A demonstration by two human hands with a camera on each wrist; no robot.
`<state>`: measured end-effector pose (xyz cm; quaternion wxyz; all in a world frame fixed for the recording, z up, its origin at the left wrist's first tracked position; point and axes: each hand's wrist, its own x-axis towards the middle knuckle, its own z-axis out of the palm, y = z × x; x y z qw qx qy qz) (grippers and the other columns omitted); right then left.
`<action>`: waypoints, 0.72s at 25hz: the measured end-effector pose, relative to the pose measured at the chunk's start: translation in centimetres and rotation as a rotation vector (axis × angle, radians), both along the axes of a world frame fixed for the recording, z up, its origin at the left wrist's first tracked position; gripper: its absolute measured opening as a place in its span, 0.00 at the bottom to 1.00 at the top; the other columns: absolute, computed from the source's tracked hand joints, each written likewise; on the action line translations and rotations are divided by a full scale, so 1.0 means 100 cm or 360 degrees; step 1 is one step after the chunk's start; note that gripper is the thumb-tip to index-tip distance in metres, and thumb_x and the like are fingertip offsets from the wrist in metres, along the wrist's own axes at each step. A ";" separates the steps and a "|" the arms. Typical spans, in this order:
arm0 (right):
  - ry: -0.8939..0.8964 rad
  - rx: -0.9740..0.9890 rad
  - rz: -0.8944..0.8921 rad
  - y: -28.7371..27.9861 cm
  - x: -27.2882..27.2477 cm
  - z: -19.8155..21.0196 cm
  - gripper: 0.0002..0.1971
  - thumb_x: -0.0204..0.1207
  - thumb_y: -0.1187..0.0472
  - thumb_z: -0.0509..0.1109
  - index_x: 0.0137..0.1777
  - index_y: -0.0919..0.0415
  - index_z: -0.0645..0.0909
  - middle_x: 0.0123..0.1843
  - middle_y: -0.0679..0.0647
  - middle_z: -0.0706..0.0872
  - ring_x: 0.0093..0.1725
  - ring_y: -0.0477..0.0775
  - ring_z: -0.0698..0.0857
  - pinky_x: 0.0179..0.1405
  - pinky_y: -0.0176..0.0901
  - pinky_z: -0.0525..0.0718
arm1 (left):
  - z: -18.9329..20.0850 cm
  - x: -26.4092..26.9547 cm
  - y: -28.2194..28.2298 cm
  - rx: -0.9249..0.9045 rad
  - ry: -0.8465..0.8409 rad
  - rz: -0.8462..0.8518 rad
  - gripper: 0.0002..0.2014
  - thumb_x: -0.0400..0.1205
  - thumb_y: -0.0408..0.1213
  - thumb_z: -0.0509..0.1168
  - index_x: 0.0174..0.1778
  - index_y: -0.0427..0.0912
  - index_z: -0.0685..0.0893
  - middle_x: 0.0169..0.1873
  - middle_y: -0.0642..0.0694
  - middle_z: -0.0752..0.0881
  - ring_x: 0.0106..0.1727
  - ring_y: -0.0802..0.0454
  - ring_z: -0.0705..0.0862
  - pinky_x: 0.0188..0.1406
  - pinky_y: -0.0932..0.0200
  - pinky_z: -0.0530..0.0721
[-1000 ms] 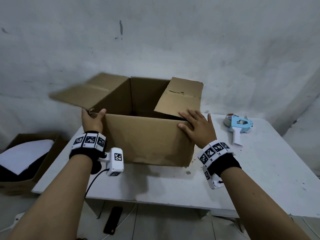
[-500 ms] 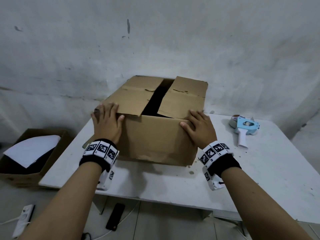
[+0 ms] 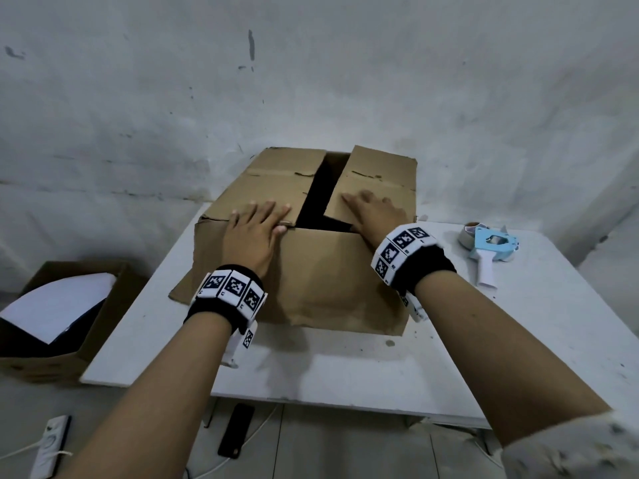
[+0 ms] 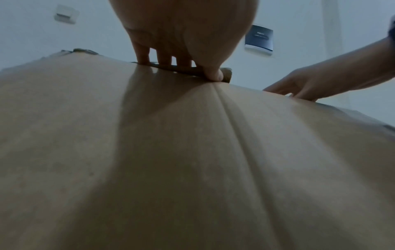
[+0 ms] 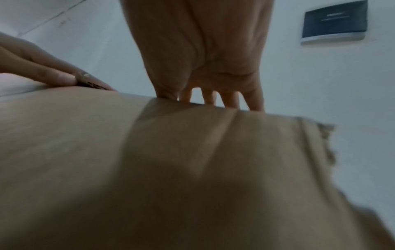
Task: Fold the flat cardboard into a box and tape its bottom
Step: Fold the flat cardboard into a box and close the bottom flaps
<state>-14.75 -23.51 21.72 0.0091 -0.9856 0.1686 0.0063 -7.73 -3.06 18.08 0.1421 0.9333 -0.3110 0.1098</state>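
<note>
A brown cardboard box (image 3: 328, 281) stands on the white table (image 3: 345, 368). Its two top flaps are folded down, with a dark gap (image 3: 321, 191) between them. My left hand (image 3: 256, 226) lies flat on the left flap (image 3: 276, 181), its thumb at the flap's near edge. My right hand (image 3: 373, 212) presses flat on the right flap (image 3: 377, 174). The left wrist view shows the left hand (image 4: 181, 42) over the box's top edge above the box wall (image 4: 192, 169). From the right wrist, the right hand (image 5: 203, 50) shows straight fingers over the box's (image 5: 171, 169) top edge.
A blue and white tape dispenser (image 3: 491, 247) lies on the table to the right of the box. On the floor at the left is an open carton (image 3: 62, 361) with white sheets. A dark phone (image 3: 237, 430) lies on the floor under the table's front edge.
The left flap has swung from standing out to folded down over the box. My left hand moved onto it, and my right hand slid from the box corner onto the right flap.
</note>
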 end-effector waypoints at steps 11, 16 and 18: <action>-0.0163 0.0351 0.0226 0.005 -0.032 -0.016 0.23 0.85 0.66 0.49 0.78 0.52 0.67 0.82 0.54 0.66 0.82 0.58 0.60 0.80 0.55 0.54 | 0.020 -0.003 -0.028 0.0396 0.0529 0.0076 0.23 0.87 0.49 0.37 0.81 0.59 0.53 0.84 0.54 0.48 0.85 0.47 0.43 0.78 0.29 0.37; -0.0165 0.0465 0.0309 -0.008 -0.036 -0.001 0.20 0.84 0.61 0.57 0.75 0.56 0.72 0.79 0.53 0.72 0.79 0.54 0.68 0.77 0.42 0.60 | 0.067 -0.019 -0.044 -0.0275 0.1189 0.0009 0.26 0.88 0.47 0.41 0.79 0.37 0.64 0.80 0.38 0.64 0.81 0.43 0.62 0.79 0.52 0.56; -0.0161 0.0610 0.0284 -0.023 -0.035 0.009 0.19 0.82 0.63 0.60 0.73 0.56 0.75 0.77 0.52 0.74 0.77 0.52 0.71 0.74 0.36 0.62 | 0.081 -0.028 -0.062 -0.0240 0.1132 -0.0016 0.25 0.88 0.44 0.44 0.78 0.34 0.64 0.79 0.37 0.65 0.79 0.42 0.65 0.76 0.56 0.62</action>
